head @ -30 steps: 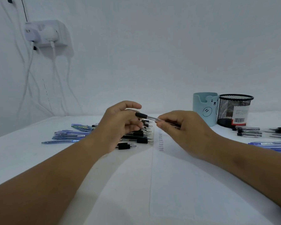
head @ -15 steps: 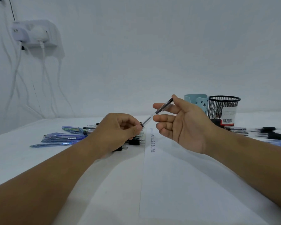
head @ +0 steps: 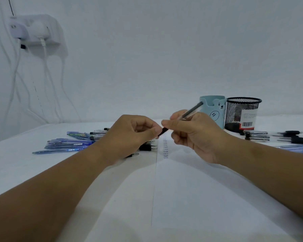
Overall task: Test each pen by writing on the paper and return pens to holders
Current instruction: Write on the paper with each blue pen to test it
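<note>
Landmark: a white sheet of paper (head: pixel 208 198) is lying on the table, its left edge running away from the viewer; every place below is given relative to it.
Blue pens: a loose heap of blue pens (head: pixel 66 145) is lying flat, well to the left of the paper.
Black-capped pens: a small pile of black-capped pens (head: pixel 147 147) is sitting just left of the paper's left edge, partly hidden behind the left hand.
Left hand: the left hand (head: pixel 129 137) is hovering above the paper's left edge, fingers curled, thumb and forefinger pinching the pen's dark cap end.
Pen: the pen (head: pixel 191 111) is being held in the air over the far part of the paper, long axis slanting from low at the left to high at the right, its raised end pointing toward the holders.
Written marks: a short column of test scribbles (head: pixel 165 148) is showing on the paper directly under the pen.
Right hand: the right hand (head: pixel 194 135) is above the paper, fingers curled round the barrel, gripping it.
Key relation: the cap end is lying leftward from the right fingers, so the left hand is nearer it; pulling apart along the axis looks like the next need.
Holders: a pale blue bear cup (head: pixel 212 110) and a black mesh cup (head: pixel 241 112) are standing beyond the paper's far right.
Other pens: more pens (head: pixel 257 135) are lying at the paper's far right, near the mesh cup.
</note>
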### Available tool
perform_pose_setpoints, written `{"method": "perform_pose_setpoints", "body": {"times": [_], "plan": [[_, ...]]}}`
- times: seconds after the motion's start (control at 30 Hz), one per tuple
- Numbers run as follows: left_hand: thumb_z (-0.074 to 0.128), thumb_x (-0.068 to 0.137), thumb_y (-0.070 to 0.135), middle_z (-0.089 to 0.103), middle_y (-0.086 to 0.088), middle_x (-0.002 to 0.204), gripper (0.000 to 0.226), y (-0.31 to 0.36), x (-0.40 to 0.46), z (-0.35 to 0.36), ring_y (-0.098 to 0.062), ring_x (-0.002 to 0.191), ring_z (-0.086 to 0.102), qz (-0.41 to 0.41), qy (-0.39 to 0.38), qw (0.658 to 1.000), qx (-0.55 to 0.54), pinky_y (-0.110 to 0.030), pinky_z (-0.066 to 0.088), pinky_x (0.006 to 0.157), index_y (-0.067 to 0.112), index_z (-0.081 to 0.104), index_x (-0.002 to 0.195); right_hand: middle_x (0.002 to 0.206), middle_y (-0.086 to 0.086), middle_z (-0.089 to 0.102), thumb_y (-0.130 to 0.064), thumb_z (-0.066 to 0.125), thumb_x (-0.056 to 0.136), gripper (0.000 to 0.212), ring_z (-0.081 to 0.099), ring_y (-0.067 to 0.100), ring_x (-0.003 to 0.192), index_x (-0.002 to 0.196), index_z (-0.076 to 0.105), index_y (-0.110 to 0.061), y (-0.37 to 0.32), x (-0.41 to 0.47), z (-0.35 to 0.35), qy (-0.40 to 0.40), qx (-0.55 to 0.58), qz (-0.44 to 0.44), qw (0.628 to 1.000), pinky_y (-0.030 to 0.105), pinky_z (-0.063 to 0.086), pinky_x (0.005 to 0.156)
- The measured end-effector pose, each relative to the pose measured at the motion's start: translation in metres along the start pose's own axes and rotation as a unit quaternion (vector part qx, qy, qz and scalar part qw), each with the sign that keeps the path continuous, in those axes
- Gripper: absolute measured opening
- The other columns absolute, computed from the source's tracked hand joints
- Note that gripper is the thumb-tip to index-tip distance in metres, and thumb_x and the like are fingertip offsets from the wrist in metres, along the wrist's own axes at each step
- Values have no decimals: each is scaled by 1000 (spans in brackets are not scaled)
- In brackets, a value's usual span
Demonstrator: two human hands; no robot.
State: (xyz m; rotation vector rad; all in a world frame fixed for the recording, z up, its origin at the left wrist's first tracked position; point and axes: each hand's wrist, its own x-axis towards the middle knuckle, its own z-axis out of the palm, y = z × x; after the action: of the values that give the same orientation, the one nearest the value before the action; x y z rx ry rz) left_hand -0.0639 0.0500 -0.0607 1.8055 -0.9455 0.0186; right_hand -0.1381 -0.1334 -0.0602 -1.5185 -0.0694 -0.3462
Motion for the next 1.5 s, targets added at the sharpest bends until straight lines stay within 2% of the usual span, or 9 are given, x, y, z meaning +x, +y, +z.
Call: {"method": "perform_pose_setpoints", "body": {"times": [0.1,0.23,0.33,0.4,0.5,0.63,0.83,1.27,1.5], "plan": [[74,89,32,73,8,80,8,-2,-1,-11,-9,77,65,7,-6,996,89,-23,49,77,25,78,90,58,4,41,8,73,79,37,37,16,44,72,47,-16,3,6,-5,78,18,-20,997,24,35,45],[80,83,31,57,0,60,10,3,-3,-24,-9,60,46,3,-81,977,197,-18,39,60,25,77,76,62,13,53,-11,62,92,9,50,25,45,86,62,-4,2,1,-10,15,-60,17,998,24,33,39],[83,80,37,51,5,53,15,9,-2,-22,-8,53,44,-5,-126,959,256,-13,36,54,25,76,73,66,16,61,-23,61,96,25,54,26,46,81,66,-4,4,-3,-5,-53,-119,58,990,22,29,37],[84,76,43,52,-2,58,19,8,-1,-18,-7,55,44,3,-141,944,299,-16,36,56,26,75,74,58,13,56,-22,70,90,33,46,22,41,63,56,-10,5,-3,0,-47,-158,46,985,20,27,37],[84,75,47,53,0,65,21,5,-1,-13,-6,59,46,8,-142,932,335,-18,33,61,28,75,77,51,8,52,-23,78,86,42,39,16,37,60,46,-12,7,-5,8,-42,-226,8,973,17,28,36],[81,69,56,50,14,62,24,0,0,-13,-4,65,51,16,-142,937,320,-23,32,73,38,75,84,50,7,56,-18,76,84,41,43,17,39,57,45,-16,9,-5,10,-43,-280,-15,959,20,31,42],[75,71,58,59,0,79,23,0,0,-12,-9,76,57,15,-168,936,307,-27,33,79,48,75,91,48,3,57,-10,70,82,37,42,9,38,54,47,-16,13,-3,8,-42,-327,-43,943,16,34,41],[80,79,45,59,-4,80,13,-2,2,-12,-22,81,59,9,-178,944,278,-36,49,80,43,78,91,51,4,56,-10,68,81,40,40,11,41,51,44,-18,14,-2,8,-63,-335,-34,940,19,33,42],[82,81,39,53,5,73,9,-1,1,-11,-22,81,57,-5,-173,945,277,-26,42,74,41,78,89,51,3,56,-11,69,82,38,43,9,42,54,44,-16,15,-2,8,-66,-327,-45,942,19,36,46]]}}
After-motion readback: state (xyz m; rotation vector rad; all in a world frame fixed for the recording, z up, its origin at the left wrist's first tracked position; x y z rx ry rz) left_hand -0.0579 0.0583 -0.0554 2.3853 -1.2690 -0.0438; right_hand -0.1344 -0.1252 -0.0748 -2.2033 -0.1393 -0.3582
